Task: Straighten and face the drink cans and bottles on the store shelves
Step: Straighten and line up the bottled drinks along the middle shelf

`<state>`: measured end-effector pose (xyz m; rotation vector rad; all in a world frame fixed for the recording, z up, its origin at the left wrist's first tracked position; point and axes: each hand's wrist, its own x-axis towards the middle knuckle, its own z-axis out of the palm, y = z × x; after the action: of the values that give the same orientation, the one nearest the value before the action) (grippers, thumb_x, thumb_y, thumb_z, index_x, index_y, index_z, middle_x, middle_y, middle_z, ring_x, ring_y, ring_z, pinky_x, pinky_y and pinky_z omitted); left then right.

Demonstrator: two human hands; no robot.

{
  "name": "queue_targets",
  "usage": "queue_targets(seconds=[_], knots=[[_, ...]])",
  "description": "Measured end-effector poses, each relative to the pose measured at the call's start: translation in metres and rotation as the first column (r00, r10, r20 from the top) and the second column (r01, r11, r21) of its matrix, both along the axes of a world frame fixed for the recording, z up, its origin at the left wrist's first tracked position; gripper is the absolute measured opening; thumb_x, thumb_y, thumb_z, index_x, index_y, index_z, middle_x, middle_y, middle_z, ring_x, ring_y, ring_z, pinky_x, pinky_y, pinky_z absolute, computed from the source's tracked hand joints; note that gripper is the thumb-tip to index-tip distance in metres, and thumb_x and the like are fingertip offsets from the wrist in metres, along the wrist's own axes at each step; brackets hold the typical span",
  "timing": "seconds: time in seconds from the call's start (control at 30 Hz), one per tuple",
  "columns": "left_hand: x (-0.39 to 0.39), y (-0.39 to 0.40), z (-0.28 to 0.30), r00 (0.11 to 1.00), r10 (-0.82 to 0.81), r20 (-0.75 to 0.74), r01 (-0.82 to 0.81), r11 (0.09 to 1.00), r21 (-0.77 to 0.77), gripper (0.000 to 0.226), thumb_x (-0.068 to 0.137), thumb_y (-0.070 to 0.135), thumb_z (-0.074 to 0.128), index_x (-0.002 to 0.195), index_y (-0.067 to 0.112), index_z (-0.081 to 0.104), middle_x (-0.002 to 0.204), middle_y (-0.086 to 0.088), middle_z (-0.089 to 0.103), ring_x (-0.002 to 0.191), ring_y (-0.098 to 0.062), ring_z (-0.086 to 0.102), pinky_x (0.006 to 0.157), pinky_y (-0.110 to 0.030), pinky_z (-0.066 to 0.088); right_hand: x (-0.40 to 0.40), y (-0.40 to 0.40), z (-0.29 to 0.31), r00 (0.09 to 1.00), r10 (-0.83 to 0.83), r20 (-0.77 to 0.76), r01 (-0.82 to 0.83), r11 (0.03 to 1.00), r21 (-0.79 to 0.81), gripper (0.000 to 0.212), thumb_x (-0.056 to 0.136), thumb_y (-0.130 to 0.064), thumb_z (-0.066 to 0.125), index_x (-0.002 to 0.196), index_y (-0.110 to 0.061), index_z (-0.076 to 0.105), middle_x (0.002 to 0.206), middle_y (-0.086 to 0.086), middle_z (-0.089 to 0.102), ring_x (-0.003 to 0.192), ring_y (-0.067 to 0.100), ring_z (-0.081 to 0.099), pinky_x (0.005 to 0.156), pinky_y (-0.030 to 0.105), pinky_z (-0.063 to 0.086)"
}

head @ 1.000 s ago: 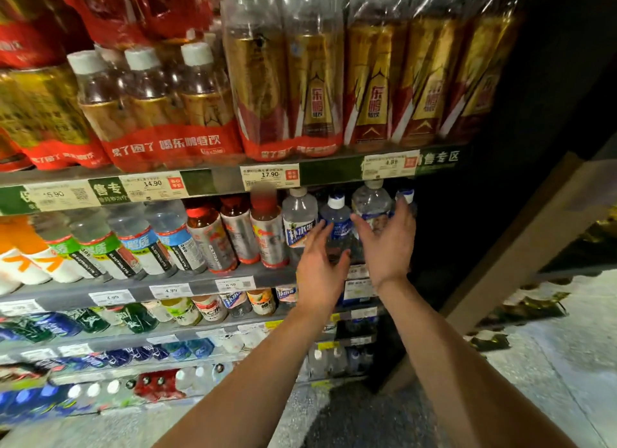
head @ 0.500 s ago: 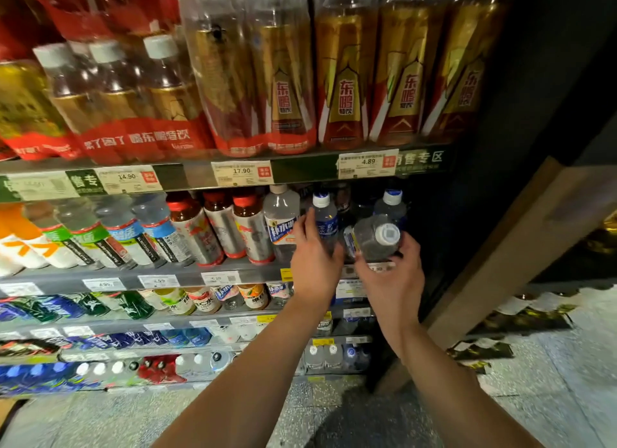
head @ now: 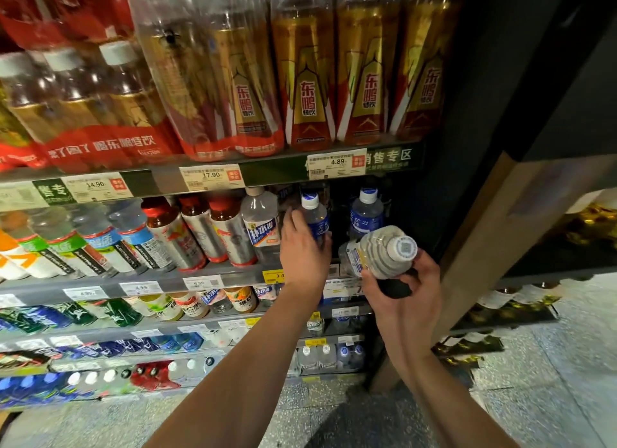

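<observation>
My right hand grips a clear ribbed bottle with a white cap, tipped out of the shelf so its cap points toward me. My left hand is wrapped around a blue-labelled bottle that stands upright on the second shelf. A second blue-labelled bottle stands just behind the tipped one. Left of my hands stand a white-capped clear bottle and red-capped tea bottles.
Tall gold and red bottles fill the top shelf above price tags. Lower shelves hold more small drinks. A dark cabinet side and a brown post close the right end. Speckled floor lies below.
My right hand took a clear bottle from the shelf's right end and pulled it out toward me, tipping it. My left hand closed on the blue-labelled bottle. The view moved closer.
</observation>
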<state>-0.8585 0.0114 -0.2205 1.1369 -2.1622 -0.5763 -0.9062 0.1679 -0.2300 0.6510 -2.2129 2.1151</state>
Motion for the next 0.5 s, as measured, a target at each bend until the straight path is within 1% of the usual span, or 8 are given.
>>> queue_targets(seconds=[0.07, 0.1, 0.17, 0.27, 0.3, 0.37, 0.43, 0.5], knots=[[-0.003, 0.0, 0.0, 0.993, 0.022, -0.113, -0.015, 0.998, 0.063, 0.06, 0.085, 0.023, 0.076, 0.128, 0.007, 0.038, 0.132, -0.013, 0.049, 0.125, -0.031, 0.05, 0.098, -0.042, 0.05, 0.0, 0.002, -0.001, 1.0, 0.004, 0.004, -0.004, 1.0, 0.005, 0.073, 0.06, -0.05, 0.083, 0.125, -0.038, 0.05, 0.115, -0.028, 0.058, 0.1, -0.001, 0.062, 0.074, 0.011, 0.05], [-0.004, -0.001, 0.0, 0.988, 0.033, -0.151, -0.021, 0.997, 0.08, 0.064, 0.083, 0.023, 0.078, 0.13, 0.007, 0.038, 0.132, -0.012, 0.048, 0.126, -0.029, 0.049, 0.1, -0.041, 0.049, 0.001, 0.003, -0.001, 1.0, 0.006, 0.0, -0.006, 1.0, 0.004, 0.074, 0.06, -0.05, 0.083, 0.126, -0.038, 0.05, 0.116, -0.026, 0.059, 0.1, -0.001, 0.062, 0.073, 0.011, 0.05], [-0.007, -0.004, 0.001, 0.988, 0.042, -0.145, -0.029, 0.995, 0.097, 0.075, 0.08, 0.026, 0.081, 0.138, 0.006, 0.038, 0.135, -0.012, 0.044, 0.13, -0.029, 0.044, 0.103, -0.039, 0.046, 0.001, 0.004, -0.003, 1.0, 0.015, -0.014, -0.015, 1.0, -0.012, 0.071, 0.061, -0.05, 0.083, 0.124, -0.041, 0.05, 0.116, -0.026, 0.059, 0.101, -0.002, 0.062, 0.073, 0.006, 0.048], [-0.011, -0.006, 0.002, 0.993, 0.076, -0.085, -0.065, 0.99, 0.125, 0.079, 0.078, 0.034, 0.083, 0.141, 0.009, 0.042, 0.134, -0.013, 0.042, 0.127, -0.033, 0.046, 0.098, -0.041, 0.046, 0.001, 0.006, -0.004, 1.0, 0.027, 0.007, -0.027, 0.999, -0.038, 0.07, 0.062, -0.047, 0.084, 0.123, -0.043, 0.05, 0.117, -0.024, 0.06, 0.1, 0.0, 0.063, 0.075, 0.005, 0.048], [-0.011, -0.006, 0.001, 0.993, 0.077, -0.093, -0.064, 0.989, 0.136, 0.077, 0.078, 0.035, 0.083, 0.139, 0.011, 0.043, 0.133, -0.013, 0.045, 0.124, -0.033, 0.049, 0.095, -0.042, 0.047, 0.001, 0.006, -0.005, 1.0, 0.03, 0.01, -0.029, 0.999, -0.046, 0.07, 0.063, -0.047, 0.085, 0.124, -0.043, 0.05, 0.117, -0.023, 0.06, 0.1, 0.001, 0.063, 0.076, 0.005, 0.048], [-0.008, -0.006, -0.002, 0.986, 0.054, -0.156, -0.026, 0.984, 0.174, 0.072, 0.078, 0.034, 0.083, 0.135, 0.017, 0.043, 0.129, -0.009, 0.057, 0.117, -0.031, 0.058, 0.09, -0.039, 0.049, 0.001, 0.005, -0.005, 0.999, 0.041, 0.014, -0.04, 0.997, -0.062, 0.071, 0.064, -0.047, 0.085, 0.125, -0.04, 0.051, 0.118, -0.02, 0.061, 0.1, 0.002, 0.065, 0.076, 0.006, 0.049], [-0.003, -0.006, -0.005, 0.968, 0.046, -0.245, 0.01, 0.975, 0.222, 0.069, 0.075, 0.032, 0.085, 0.131, 0.022, 0.044, 0.122, -0.003, 0.066, 0.112, -0.025, 0.064, 0.09, -0.038, 0.054, 0.001, 0.004, -0.003, 0.998, 0.054, 0.014, -0.053, 0.996, -0.071, 0.072, 0.065, -0.046, 0.085, 0.128, -0.036, 0.051, 0.118, -0.019, 0.062, 0.102, 0.002, 0.065, 0.075, 0.006, 0.05], [0.006, -0.004, -0.008, 0.943, 0.064, -0.327, 0.026, 0.965, 0.263, 0.071, 0.072, 0.032, 0.088, 0.128, 0.027, 0.045, 0.12, 0.003, 0.067, 0.11, -0.015, 0.064, 0.092, -0.035, 0.055, 0.001, 0.002, -0.002, 0.997, 0.068, 0.027, -0.065, 0.994, -0.088, 0.073, 0.065, -0.047, 0.084, 0.129, -0.035, 0.051, 0.119, -0.019, 0.061, 0.103, 0.003, 0.065, 0.076, 0.008, 0.051]])
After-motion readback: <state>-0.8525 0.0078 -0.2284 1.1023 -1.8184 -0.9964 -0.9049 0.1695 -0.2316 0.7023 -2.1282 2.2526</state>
